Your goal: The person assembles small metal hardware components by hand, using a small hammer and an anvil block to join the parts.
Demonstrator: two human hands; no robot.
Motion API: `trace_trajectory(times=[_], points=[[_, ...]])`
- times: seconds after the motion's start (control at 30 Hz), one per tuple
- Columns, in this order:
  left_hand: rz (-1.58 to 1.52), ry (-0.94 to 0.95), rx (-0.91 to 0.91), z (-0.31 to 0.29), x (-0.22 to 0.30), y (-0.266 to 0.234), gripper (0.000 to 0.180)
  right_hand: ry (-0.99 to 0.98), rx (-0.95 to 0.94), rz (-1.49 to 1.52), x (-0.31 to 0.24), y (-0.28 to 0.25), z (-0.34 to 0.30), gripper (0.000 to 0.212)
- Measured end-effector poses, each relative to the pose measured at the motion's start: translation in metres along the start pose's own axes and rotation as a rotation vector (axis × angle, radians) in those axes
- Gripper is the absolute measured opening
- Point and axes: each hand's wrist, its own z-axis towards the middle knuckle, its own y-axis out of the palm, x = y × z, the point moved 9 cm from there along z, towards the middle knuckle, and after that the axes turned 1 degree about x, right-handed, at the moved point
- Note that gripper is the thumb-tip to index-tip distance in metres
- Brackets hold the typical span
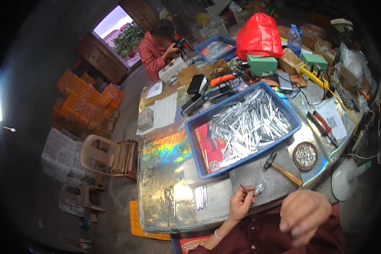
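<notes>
My left hand (239,204) is closed, thumb and fingers pinching a thin dark metal rod (244,187) over a grey metal plate at the table's near edge. Beside its fingertips a small shiny silver piece (259,188) rests on the plate. My right hand (305,215) is raised close to me, its fingers curled and slightly blurred; what they hold, if anything, is hidden. A hammer (282,169) with a wooden handle lies on the plate (245,173), beyond my hands. Next to it stands a round bowl (305,156) of small metal parts.
A blue tray (190,139) holds a heap of silver metal strips. Several strips (201,197) lie in a row on the left. Red-handled pliers (323,125) lie at the right. Across the table sits another person (154,59) holding a dark device. Chairs (98,154) stand left of the table.
</notes>
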Motion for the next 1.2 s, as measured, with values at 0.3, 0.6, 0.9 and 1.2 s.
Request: trace_trajectory(times=[0.3, 0.6, 0.9, 1.2], points=[[0.032, 0.026, -0.028, 0.002, 0.007, 0.005, 0.018, 0.019, 0.139, 0.326, -0.03, 0.022, 0.061, 0.009], [0.065, 0.053, -0.048, -0.001, 0.007, 0.006, 0.018, -0.237, 0.001, 0.352, -0.04, 0.024, 0.051, 0.007], [0.022, 0.05, -0.011, -0.002, 0.009, 0.006, 0.017, 0.343, 0.037, -0.197, 0.044, 0.001, -0.026, 0.026], [0.136, -0.002, -0.015, -0.003, 0.004, 0.007, 0.018, 0.787, 0.134, -0.511, 0.107, -0.019, -0.131, 0.019]])
